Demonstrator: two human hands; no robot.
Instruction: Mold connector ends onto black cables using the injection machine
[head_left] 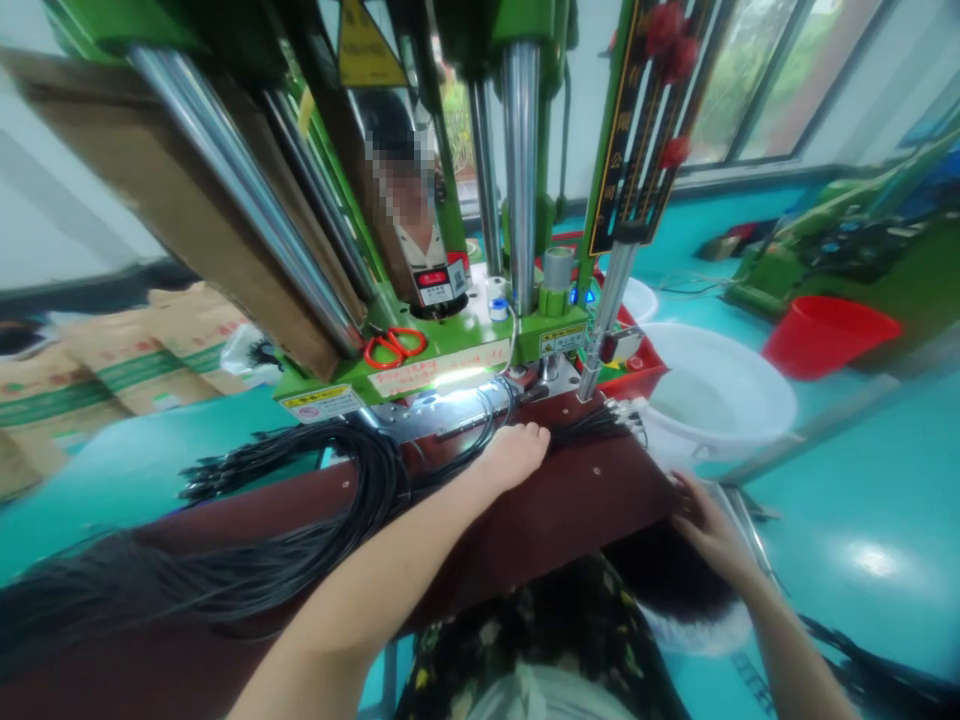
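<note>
My left hand (517,452) is closed over black cables on the dark red work board (555,515), just in front of the green machine (480,350). From it the black cables (592,422) run right to pale connector ends. A thick bundle of black cables (375,465) curves across the board on the left. Near the board's right corner is my right hand (701,515), its fingers bent at the edge; whatever it touches is too blurred to make out.
Orange-handled scissors (395,347) lie on the machine. To the right stand a large white tub (720,390), a red bucket (829,335) and a red crate (637,370). Brown paper sacks (127,350) are on the left. Steel columns (520,180) rise above the machine bed.
</note>
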